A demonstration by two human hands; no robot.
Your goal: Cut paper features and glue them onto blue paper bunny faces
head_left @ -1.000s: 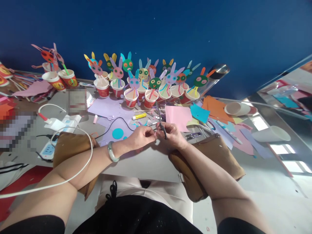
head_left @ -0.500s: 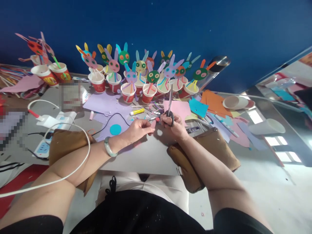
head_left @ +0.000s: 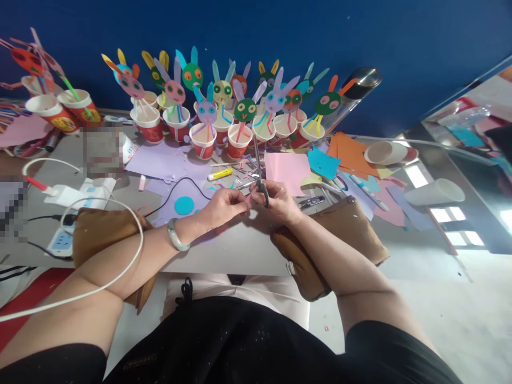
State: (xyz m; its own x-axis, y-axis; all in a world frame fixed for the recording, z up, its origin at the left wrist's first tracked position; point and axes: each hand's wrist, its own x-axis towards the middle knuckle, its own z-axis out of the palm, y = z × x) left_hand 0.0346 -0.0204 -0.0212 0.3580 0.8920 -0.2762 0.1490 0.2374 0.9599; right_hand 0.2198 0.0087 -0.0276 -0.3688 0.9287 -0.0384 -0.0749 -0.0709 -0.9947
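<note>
My left hand (head_left: 229, 207), with a bangle on its wrist, pinches a small pink paper piece (head_left: 248, 201) at its fingertips. Close beside it on the right, my right hand (head_left: 280, 202) is closed round the dark handles of a pair of scissors (head_left: 259, 169). The blades point up and away from me, toward the cups. My fingertips are nearly touching, and they partly hide the paper. A blue-green paper circle (head_left: 184, 205) lies on purple paper left of my left hand. Behind the scissors is a pink sheet (head_left: 286, 172).
Several paper cups with rabbit-faced figures (head_left: 239, 143) stand along the blue wall. A yellow glue stick (head_left: 220, 174) lies among scraps. Brown cloth covers (head_left: 346, 229) rest under both forearms. A white cable (head_left: 140, 250) loops over my left arm. A power strip (head_left: 62, 240) sits at left.
My right hand has moved left, up to my left hand, and the scissors have come with it. The small pink piece is now more hidden by fingers. The whole view has shifted slightly.
</note>
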